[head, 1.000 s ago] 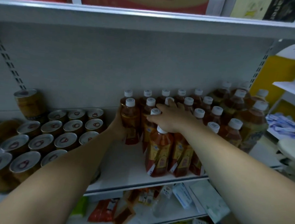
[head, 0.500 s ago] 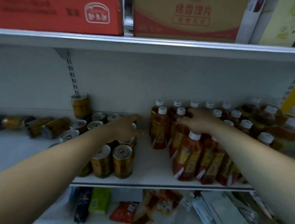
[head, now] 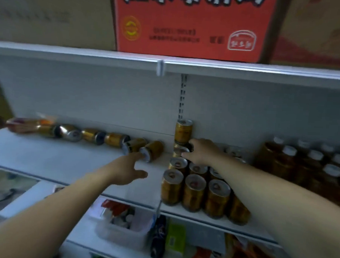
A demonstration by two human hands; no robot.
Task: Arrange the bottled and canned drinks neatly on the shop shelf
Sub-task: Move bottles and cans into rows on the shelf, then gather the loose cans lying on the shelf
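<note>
Left hand (head: 127,171) open, fingers straight and spread, tips at the lid of the nearest toppled can (head: 153,149); contact not resolvable. That can lies on its side on the shelf (head: 56,159), just ahead and right of the fingers, long axis running from lid at front-left to base at back-right. More toppled cans (head: 93,136) trail left along the back wall. Right hand (head: 200,152) sits over a back-row can (head: 181,150) of the upright block (head: 193,188), fingers curved about its top; whether they grip, cannot tell. Left hand is nearer the fallen can. Judgement: grasp across the axis, stand it beside the block. Bottles (head: 288,161) upright at right. Lower bin (head: 121,236) holds small goods, blurred.
</note>
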